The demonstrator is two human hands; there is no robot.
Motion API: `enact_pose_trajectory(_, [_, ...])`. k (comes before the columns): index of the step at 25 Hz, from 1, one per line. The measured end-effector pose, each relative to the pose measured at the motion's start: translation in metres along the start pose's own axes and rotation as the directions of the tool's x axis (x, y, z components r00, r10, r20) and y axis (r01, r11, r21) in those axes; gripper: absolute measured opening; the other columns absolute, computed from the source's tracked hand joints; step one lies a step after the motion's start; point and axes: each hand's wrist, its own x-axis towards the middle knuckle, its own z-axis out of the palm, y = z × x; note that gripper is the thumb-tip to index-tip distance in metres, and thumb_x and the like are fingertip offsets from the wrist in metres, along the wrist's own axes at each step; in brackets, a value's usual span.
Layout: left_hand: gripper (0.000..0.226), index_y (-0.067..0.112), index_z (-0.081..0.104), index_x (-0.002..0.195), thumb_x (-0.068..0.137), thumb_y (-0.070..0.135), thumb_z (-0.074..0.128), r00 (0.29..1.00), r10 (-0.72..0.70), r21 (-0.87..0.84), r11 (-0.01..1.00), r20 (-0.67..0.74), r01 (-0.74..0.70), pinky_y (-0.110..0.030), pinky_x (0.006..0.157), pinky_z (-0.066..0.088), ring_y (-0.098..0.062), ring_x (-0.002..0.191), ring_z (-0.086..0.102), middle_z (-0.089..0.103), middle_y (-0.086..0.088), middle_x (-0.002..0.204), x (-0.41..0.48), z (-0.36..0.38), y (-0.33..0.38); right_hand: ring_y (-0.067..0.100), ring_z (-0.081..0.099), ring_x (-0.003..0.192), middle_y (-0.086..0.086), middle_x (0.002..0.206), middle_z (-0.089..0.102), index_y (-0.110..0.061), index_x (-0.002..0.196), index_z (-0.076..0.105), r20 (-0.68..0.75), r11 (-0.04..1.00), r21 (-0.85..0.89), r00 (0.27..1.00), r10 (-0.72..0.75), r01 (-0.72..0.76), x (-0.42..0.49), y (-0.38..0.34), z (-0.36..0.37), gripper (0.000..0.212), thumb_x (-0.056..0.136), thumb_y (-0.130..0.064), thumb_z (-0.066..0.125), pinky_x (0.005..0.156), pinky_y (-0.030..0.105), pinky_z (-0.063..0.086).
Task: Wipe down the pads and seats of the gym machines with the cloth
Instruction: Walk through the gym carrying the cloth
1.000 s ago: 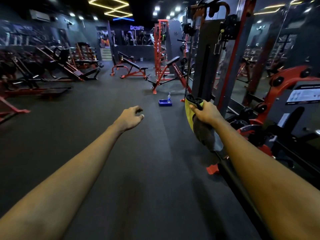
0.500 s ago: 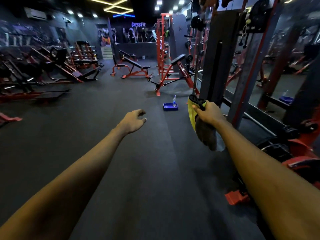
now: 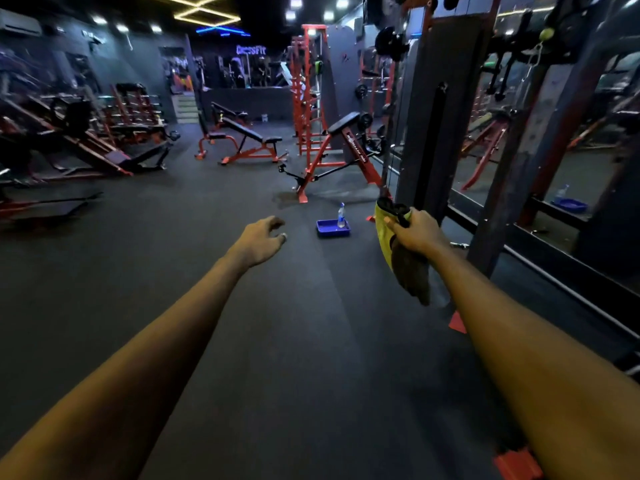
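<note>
The blue tray and bottle have drawn closer. Right hand clenches the cloth, which hangs below the fist. Left hand is loosely curled and empty. Best to reach the slanted pad ahead, spread the cloth flat and wipe in long strokes.

Blue tray on dark floor, beyond gap between left fingers and right fingers; bottle upright inside.
</note>
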Motion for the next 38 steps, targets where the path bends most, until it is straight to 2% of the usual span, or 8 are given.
enact_pose_trajectory(3, [0.044,0.008,0.055,0.139,0.099,0.027,0.059,1.000,0.003,-0.010,1.000,-0.005,-0.003,-0.034,0.107,0.039,-0.027,0.130,0.053,0.057,-0.013,0.141,0.087,-0.004,-0.033,0.036,0.062,0.111,0.017,0.118,0.065,-0.013,0.122,0.065,-0.002,1.000,0.014,1.000,0.021,-0.021,0.081,-0.011,0.028,0.044,0.098,-0.049,0.061,0.085,0.037,0.047])
enact_pose_trajectory(6, [0.045,0.009,0.054,0.140,0.099,0.027,0.058,1.000,-0.002,0.001,1.000,0.022,0.002,-0.034,0.108,0.039,-0.027,0.131,0.052,0.056,-0.012,0.142,0.179,0.008,-0.068,0.036,0.062,0.112,0.017,0.119,0.064,-0.012,0.126,0.064,-0.007,0.999,0.012,0.999,0.034,-0.034,0.171,-0.012,0.064,0.048,0.097,-0.051,0.060,0.093,0.043,0.051])
enact_pose_trajectory(10, [0.044,0.011,0.055,0.139,0.099,0.027,0.058,1.000,0.005,-0.001,1.000,0.019,-0.005,-0.032,0.107,0.039,-0.025,0.130,0.053,0.057,-0.010,0.141,0.303,0.036,-0.111,0.030,0.062,0.104,0.012,0.113,0.063,-0.014,0.124,0.064,-0.007,0.999,0.035,1.000,0.018,-0.018,0.297,-0.001,0.115,0.040,0.100,-0.046,0.060,0.087,0.035,0.046])
enact_pose_trajectory(18, [0.044,0.012,0.054,0.141,0.099,0.028,0.057,0.996,-0.037,0.028,0.999,0.087,0.034,-0.035,0.107,0.040,-0.025,0.130,0.053,0.056,-0.009,0.143,0.567,0.075,-0.176,0.031,0.064,0.101,0.010,0.106,0.064,-0.012,0.119,0.065,0.011,0.997,0.055,0.998,0.060,-0.060,0.566,0.031,0.201,0.046,0.099,-0.053,0.057,0.085,0.039,0.051])
enact_pose_trajectory(21, [0.045,0.013,0.053,0.141,0.099,0.028,0.057,0.996,-0.042,0.021,0.999,0.084,0.040,-0.036,0.106,0.040,-0.025,0.129,0.053,0.056,-0.010,0.143,0.659,0.091,-0.196,0.024,0.058,0.091,0.010,0.105,0.061,-0.011,0.121,0.064,0.041,0.993,0.070,0.995,0.090,-0.093,0.657,0.040,0.227,0.042,0.101,-0.048,0.057,0.079,0.032,0.043])
enact_pose_trajectory(27, [0.044,0.010,0.055,0.139,0.097,0.025,0.059,0.999,0.029,-0.036,0.999,0.040,-0.028,-0.032,0.104,0.040,-0.026,0.128,0.055,0.057,-0.010,0.141,0.872,0.136,-0.243,0.037,0.063,0.110,0.016,0.116,0.064,-0.016,0.125,0.064,-0.047,0.995,0.043,0.994,0.097,-0.095,0.863,0.073,0.288,0.058,0.092,-0.064,0.059,0.095,0.048,0.053])
enact_pose_trajectory(31, [0.044,0.009,0.056,0.138,0.096,0.023,0.060,0.998,0.031,-0.073,0.997,0.056,-0.027,-0.030,0.103,0.040,-0.025,0.127,0.056,0.058,-0.011,0.141,1.017,0.158,-0.271,0.033,0.061,0.113,0.013,0.122,0.061,-0.017,0.132,0.060,-0.010,0.990,0.028,0.990,0.139,-0.138,0.996,0.085,0.324,0.059,0.093,-0.062,0.059,0.098,0.050,0.052])
enact_pose_trajectory(38, [0.043,0.011,0.057,0.137,0.096,0.025,0.061,0.996,0.035,-0.077,0.997,0.086,-0.028,-0.025,0.099,0.038,-0.023,0.127,0.056,0.059,-0.009,0.139,1.241,0.218,-0.303,0.032,0.062,0.112,0.012,0.120,0.063,-0.020,0.130,0.060,-0.006,0.990,0.024,0.990,0.142,-0.141,1.219,0.132,0.379,0.055,0.094,-0.061,0.058,0.096,0.048,0.052])
